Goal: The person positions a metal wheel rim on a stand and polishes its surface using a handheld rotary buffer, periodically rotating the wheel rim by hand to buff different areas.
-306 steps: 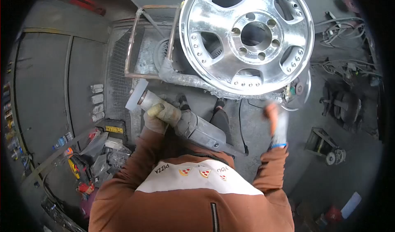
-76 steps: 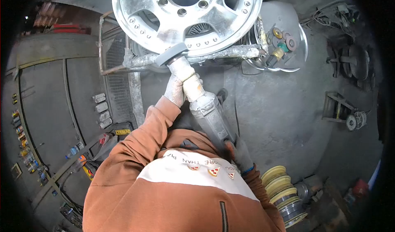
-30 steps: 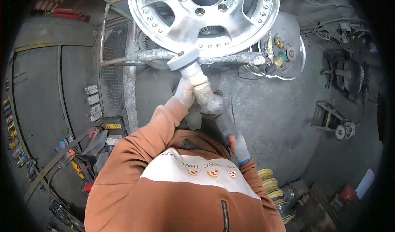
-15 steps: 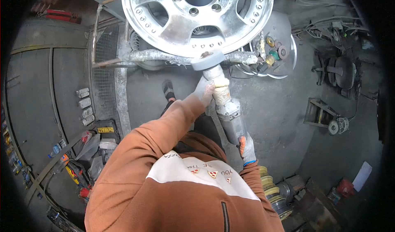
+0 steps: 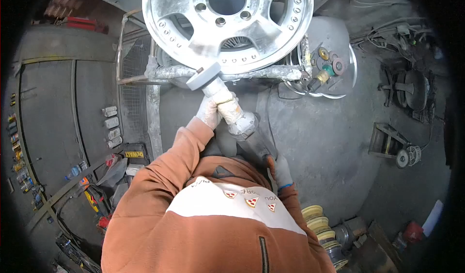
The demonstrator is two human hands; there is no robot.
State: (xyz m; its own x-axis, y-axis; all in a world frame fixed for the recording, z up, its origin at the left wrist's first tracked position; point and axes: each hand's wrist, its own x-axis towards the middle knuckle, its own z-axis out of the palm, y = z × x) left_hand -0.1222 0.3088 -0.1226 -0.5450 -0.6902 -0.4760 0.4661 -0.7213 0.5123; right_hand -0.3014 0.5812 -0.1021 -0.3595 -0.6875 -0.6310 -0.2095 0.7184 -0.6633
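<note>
A power tool (image 5: 244, 127) with a wrapped neck and a pale grey round disc (image 5: 204, 77) at its head slants across my front. My left hand (image 5: 209, 111), in a whitish glove, is closed around the wrapped neck just below the disc. The tool's rear end is in my right hand (image 5: 279, 170), gloved in grey and orange. Beyond the disc lies a shiny metal wheel rim (image 5: 213, 40) with a large centre hole and several bolt holes, resting on a crusted pipe frame (image 5: 271, 73). The disc is at the rim's near edge; whether they touch I cannot tell.
Small discs and a green-and-yellow tool (image 5: 322, 74) lie on a round surface right of the frame. A black-and-yellow case (image 5: 134, 153) and bags are at left. Yellow rims (image 5: 318, 222) stack at lower right. A motor on a stand (image 5: 409, 156) and a chair (image 5: 411, 90) stand farther right.
The tool's disc end has swung left along the rim's near edge, my left hand moving with it. My right hand has shifted slightly left. Both hands keep hold, and the view has moved a little.
</note>
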